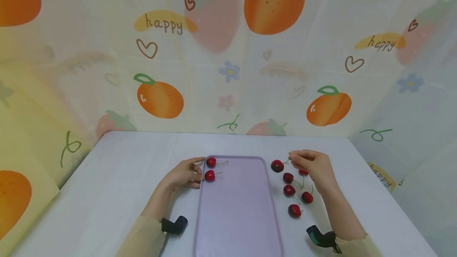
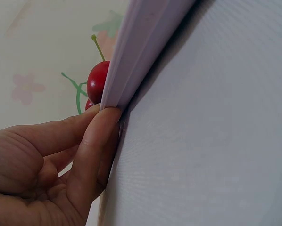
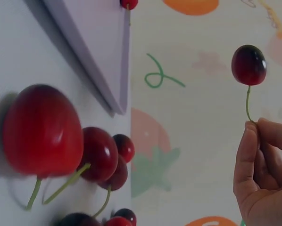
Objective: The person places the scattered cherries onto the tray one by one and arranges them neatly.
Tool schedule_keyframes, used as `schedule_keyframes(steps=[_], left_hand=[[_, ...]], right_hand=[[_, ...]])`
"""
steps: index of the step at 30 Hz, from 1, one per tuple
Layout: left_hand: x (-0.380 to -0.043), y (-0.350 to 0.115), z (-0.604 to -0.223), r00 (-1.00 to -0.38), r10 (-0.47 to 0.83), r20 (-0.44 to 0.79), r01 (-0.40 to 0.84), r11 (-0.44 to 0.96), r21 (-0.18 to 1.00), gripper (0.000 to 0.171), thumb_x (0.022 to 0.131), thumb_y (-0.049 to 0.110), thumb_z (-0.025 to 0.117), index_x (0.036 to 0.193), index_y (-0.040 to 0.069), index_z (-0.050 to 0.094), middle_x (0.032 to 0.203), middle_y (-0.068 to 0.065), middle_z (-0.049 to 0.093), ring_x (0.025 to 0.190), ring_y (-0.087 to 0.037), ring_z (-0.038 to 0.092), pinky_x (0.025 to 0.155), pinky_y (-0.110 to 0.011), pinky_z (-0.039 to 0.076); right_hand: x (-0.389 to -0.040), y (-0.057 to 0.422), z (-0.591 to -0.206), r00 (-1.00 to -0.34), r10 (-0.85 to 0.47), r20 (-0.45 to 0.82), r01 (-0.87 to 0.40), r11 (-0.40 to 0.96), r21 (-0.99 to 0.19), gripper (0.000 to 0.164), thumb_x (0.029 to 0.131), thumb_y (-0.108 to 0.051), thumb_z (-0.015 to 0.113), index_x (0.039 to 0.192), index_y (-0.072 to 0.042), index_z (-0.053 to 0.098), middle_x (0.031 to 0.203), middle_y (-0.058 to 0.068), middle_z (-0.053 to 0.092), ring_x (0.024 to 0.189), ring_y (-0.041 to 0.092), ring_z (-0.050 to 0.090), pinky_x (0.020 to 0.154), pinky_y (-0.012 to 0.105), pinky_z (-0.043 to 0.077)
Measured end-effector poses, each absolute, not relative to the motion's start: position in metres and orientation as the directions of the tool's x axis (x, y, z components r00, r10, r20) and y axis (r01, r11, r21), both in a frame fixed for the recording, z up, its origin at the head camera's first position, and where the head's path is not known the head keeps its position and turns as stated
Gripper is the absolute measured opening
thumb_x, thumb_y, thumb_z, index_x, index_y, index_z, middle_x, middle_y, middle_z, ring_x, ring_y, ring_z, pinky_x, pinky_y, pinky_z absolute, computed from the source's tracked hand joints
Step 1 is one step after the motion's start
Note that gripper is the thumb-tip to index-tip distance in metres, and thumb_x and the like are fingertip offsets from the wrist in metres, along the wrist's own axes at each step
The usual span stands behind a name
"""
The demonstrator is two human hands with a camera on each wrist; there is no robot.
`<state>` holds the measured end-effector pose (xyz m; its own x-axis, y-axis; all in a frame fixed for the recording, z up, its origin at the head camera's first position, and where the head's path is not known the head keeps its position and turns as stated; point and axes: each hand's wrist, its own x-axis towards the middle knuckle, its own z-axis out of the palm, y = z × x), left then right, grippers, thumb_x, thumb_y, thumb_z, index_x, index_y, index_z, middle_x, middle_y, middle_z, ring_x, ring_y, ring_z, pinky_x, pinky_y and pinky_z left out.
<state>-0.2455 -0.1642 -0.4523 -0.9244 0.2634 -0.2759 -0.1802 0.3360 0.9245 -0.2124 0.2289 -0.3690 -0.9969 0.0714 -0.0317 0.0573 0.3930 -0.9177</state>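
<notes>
- Your right hand (image 1: pixel 315 167) has its thumb and fingertip closed together on the thin green stem (image 3: pixel 248 103) of one dark red cherry (image 1: pixel 277 165), which is off the table – the fruit itself is untouched by your fingers
- That cherry is beyond the far right part of the lilac tray (image 1: pixel 233 209), outside its rim
- Your left hand (image 1: pixel 185 173) pinches the tray's left rim near the far corner, thumb and fingers bent in around the edge
- Just beside those fingers, inside the tray along its left side, you have an upper cherry (image 1: pixel 211 162) and a lower cherry (image 1: pixel 210 175), stems pointing right
- Five loose cherries (image 1: pixel 294 211) lie on the white table (image 1: pixel 125 193) to the right of the tray – one partly hidden behind your right hand
- Behind the table hangs a pale cloth (image 1: pixel 203 90) printed with oranges, strawberries and flowers
</notes>
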Motion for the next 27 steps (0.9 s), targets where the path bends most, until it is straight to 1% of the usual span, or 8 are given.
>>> schedule_keyframes(steps=[5, 6, 12, 13, 15, 17, 22, 27], left_hand=[[-0.246, -0.165, -0.453, -0.924, 0.263, -0.276, -0.182, 0.333, 0.925, 0.073, 0.086, -0.003, 0.069, 0.151, 0.005, 0.037, 0.095, -0.010, 0.055, 0.069, -0.014, 0.060, 0.063, -0.027, 0.062], [-0.246, -0.165, -0.453, -0.924, 0.263, -0.277, -0.183, 0.332, 0.925, 0.073, 0.086, -0.003, 0.069, 0.151, 0.005, 0.037, 0.095, -0.010, 0.055, 0.069, -0.014, 0.060, 0.063, -0.027, 0.063], [-0.247, -0.165, -0.455, -0.926, 0.251, -0.283, -0.190, 0.337, 0.922, 0.072, 0.085, -0.004, 0.068, 0.150, 0.006, 0.039, 0.094, -0.010, 0.055, 0.069, -0.014, 0.061, 0.063, -0.027, 0.063], [-0.247, -0.165, -0.455, -0.926, 0.247, -0.285, -0.194, 0.335, 0.922, 0.072, 0.085, -0.004, 0.068, 0.150, 0.006, 0.039, 0.094, -0.009, 0.055, 0.069, -0.014, 0.061, 0.063, -0.027, 0.063], [-0.247, -0.165, -0.455, -0.925, 0.250, -0.286, -0.193, 0.339, 0.921, 0.072, 0.086, -0.004, 0.068, 0.150, 0.006, 0.039, 0.095, -0.009, 0.055, 0.069, -0.014, 0.060, 0.063, -0.026, 0.063], [-0.247, -0.165, -0.455, -0.924, 0.249, -0.289, -0.198, 0.334, 0.922, 0.072, 0.086, -0.004, 0.068, 0.150, 0.006, 0.039, 0.094, -0.009, 0.055, 0.069, -0.014, 0.060, 0.063, -0.026, 0.062], [-0.247, -0.164, -0.453, -0.924, 0.253, -0.287, -0.194, 0.336, 0.922, 0.072, 0.086, -0.003, 0.068, 0.150, 0.006, 0.039, 0.095, -0.010, 0.054, 0.069, -0.014, 0.060, 0.063, -0.027, 0.063], [-0.246, -0.164, -0.452, -0.924, 0.261, -0.280, -0.182, 0.343, 0.922, 0.072, 0.086, -0.003, 0.068, 0.150, 0.005, 0.038, 0.095, -0.010, 0.054, 0.069, -0.014, 0.060, 0.063, -0.027, 0.063]], right_hand=[[-0.217, 0.215, -0.368, -0.996, 0.082, -0.032, 0.060, 0.368, -0.928, 0.046, 0.091, -0.036, 0.070, 0.119, 0.000, 0.069, 0.084, -0.017, 0.070, 0.079, 0.000, 0.070, 0.079, 0.011, 0.057], [-0.218, 0.212, -0.367, -0.995, 0.084, -0.045, 0.072, 0.355, -0.932, 0.045, 0.090, -0.037, 0.071, 0.118, -0.001, 0.070, 0.085, -0.015, 0.071, 0.079, 0.000, 0.069, 0.086, 0.016, 0.058], [-0.223, 0.195, -0.370, -0.995, 0.076, -0.061, 0.082, 0.315, -0.945, 0.041, 0.090, -0.034, 0.071, 0.117, -0.004, 0.071, 0.091, -0.008, 0.073, 0.082, 0.006, 0.070, 0.089, 0.017, 0.057], [-0.224, 0.192, -0.371, -0.996, 0.071, -0.054, 0.074, 0.316, -0.946, 0.041, 0.090, -0.033, 0.071, 0.117, -0.003, 0.071, 0.091, -0.008, 0.073, 0.084, 0.008, 0.071, 0.082, 0.012, 0.057], [-0.225, 0.187, -0.371, -0.996, 0.069, -0.060, 0.080, 0.324, -0.943, 0.040, 0.090, -0.035, 0.071, 0.116, -0.005, 0.072, 0.093, -0.007, 0.073, 0.086, 0.010, 0.071, 0.082, 0.012, 0.057], [-0.226, 0.182, -0.371, -0.996, 0.065, -0.055, 0.072, 0.307, -0.949, 0.039, 0.089, -0.033, 0.073, 0.114, -0.004, 0.072, 0.091, -0.007, 0.073, 0.087, 0.012, 0.072, 0.081, 0.013, 0.058], [-0.228, 0.168, -0.374, -0.996, 0.062, -0.061, 0.075, 0.262, -0.962, 0.034, 0.087, -0.026, 0.076, 0.110, -0.001, 0.073, 0.083, -0.009, 0.073, 0.078, 0.008, 0.070, 0.076, 0.016, 0.059], [-0.228, 0.152, -0.384, -0.995, 0.059, -0.082, 0.095, 0.268, -0.959, 0.031, 0.085, -0.025, 0.077, 0.107, -0.003, 0.075, 0.086, -0.005, 0.075, 0.076, 0.008, 0.070, 0.077, 0.018, 0.060]])
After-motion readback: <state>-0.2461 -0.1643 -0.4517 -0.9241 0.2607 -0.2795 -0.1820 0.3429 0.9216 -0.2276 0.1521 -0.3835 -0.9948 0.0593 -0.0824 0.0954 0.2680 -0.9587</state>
